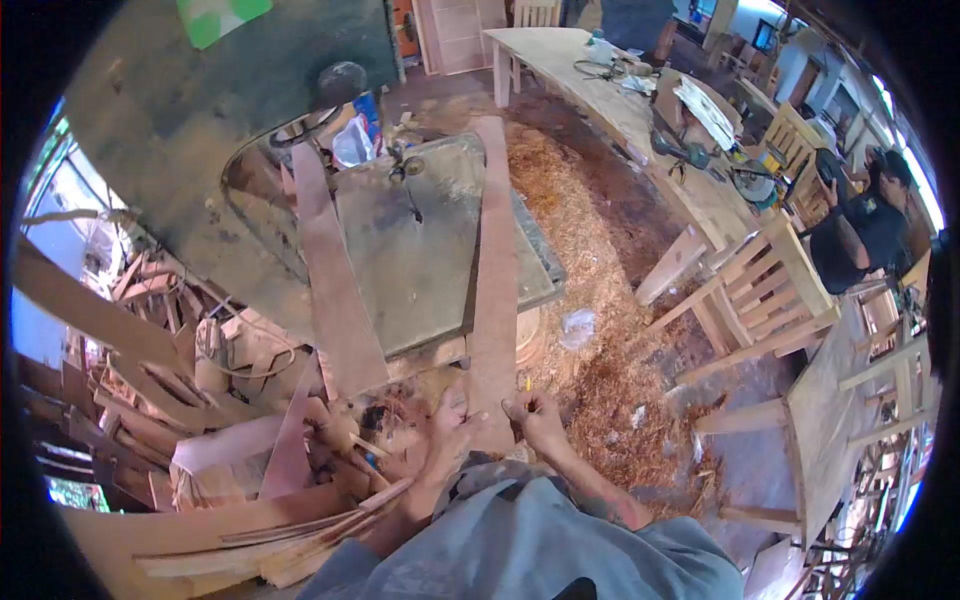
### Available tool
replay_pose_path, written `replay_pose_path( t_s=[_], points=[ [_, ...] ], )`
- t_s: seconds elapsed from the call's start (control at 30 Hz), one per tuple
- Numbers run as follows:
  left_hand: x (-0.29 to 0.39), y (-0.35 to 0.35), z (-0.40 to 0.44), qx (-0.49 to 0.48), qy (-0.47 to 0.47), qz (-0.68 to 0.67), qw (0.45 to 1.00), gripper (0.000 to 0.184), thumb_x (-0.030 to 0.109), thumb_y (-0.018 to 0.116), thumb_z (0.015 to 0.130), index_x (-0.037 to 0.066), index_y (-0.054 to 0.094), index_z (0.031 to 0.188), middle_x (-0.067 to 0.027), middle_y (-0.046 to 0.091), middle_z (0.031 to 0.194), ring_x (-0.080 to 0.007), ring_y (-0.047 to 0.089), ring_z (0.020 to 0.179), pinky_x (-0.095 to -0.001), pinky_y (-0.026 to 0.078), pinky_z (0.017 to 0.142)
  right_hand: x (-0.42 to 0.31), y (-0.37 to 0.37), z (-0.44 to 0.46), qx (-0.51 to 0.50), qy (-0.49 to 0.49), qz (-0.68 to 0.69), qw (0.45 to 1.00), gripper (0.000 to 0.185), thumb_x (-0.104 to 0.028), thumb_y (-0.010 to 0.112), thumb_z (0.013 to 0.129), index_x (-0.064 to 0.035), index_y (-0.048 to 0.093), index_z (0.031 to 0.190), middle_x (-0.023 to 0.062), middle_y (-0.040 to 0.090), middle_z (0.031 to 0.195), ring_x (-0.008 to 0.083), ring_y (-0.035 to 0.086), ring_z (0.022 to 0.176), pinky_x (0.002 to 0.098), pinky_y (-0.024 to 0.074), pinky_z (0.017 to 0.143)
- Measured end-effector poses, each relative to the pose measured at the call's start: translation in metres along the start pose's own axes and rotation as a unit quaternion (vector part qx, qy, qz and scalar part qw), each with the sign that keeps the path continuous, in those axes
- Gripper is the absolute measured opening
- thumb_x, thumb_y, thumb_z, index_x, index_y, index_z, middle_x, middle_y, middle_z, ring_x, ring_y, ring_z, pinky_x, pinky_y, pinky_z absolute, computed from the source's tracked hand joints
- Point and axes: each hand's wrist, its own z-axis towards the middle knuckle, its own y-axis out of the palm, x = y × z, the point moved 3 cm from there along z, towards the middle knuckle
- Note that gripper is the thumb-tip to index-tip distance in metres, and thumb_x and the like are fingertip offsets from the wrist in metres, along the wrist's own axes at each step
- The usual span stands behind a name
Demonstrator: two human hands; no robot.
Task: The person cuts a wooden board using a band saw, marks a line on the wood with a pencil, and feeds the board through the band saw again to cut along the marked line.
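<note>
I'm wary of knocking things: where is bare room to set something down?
Between the left board and right board, the grey worktop is mostly bare. The long table's far left corner is free; tools crowd its right side. Scrap wood crowds the left.

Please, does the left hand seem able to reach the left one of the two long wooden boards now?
Probably yes. The left hand is near the lower end of the left board, with no visible barrier between, though it may first have to leave the right board.
</note>
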Motion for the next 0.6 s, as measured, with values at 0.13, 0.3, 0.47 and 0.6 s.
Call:
replay_pose_path(
  t_s=[0.13, 0.3, 0.47, 0.6],
  points=[
    [0.011, -0.042, -0.043, 0.032, -0.016, 0.003, 0.999, 0.088, -0.007, 0.071, 0.083, 0.002, 0.021, 0.155, -0.0177, 0.067, 0.118, -0.0249, 0.068, 0.103, -0.0368, 0.059, 0.084, -0.02, -0.006, -0.009, -0.052, 0.03, -0.036, 0.998, 0.029, -0.027, 0.064, 0.1, -0.0005, 0.063, 0.087, 0.0043, 0.061, 0.068, 0.0115, 0.058, 0.056, 0.0277, 0.0484, 0.049],
    [0.016, -0.129, -0.112, 0.131, 0.046, 0.153, 0.978, 0.073, -0.007, 0.072, 0.078, -0.001, 0.042, 0.144, -0.013, 0.066, 0.116, -0.0239, 0.069, 0.097, -0.0321, 0.058, 0.082, -0.005, -0.051, 0.065, 0.036, -0.033, -0.087, 0.995, 0.028, -0.028, 0.063, 0.099, -0.0008, 0.064, 0.095, 0.0035, 0.062, 0.076, 0.0116, 0.06, 0.066, 0.0293, 0.0494, 0.053],
    [0.014, -0.198, -0.188, 0.328, 0.009, 0.046, 0.944, 0.053, 0.0, 0.074, 0.079, 0.0, 0.055, 0.128, -0.0101, 0.066, 0.107, -0.0211, 0.068, 0.089, -0.0326, 0.058, 0.077, -0.027, -0.079, 0.182, 0.126, -0.179, -0.179, 0.959, 0.029, -0.028, 0.063, 0.098, 0.0012, 0.068, 0.1, 0.0042, 0.063, 0.079, 0.0118, 0.058, 0.071, 0.0301, 0.048, 0.061],
    [0.008, -0.241, -0.226, 0.396, 0.047, 0.009, 0.917, 0.05, 0.004, 0.076, 0.081, -0.002, 0.056, 0.127, -0.011, 0.066, 0.105, -0.0211, 0.068, 0.088, -0.0342, 0.058, 0.078, -0.063, -0.069, 0.256, 0.181, -0.193, -0.171, 0.949, 0.035, -0.032, 0.057, 0.1, 0.0009, 0.07, 0.103, 0.0097, 0.068, 0.083, 0.0192, 0.061, 0.074, 0.0349, 0.0491, 0.071]
  ],
)
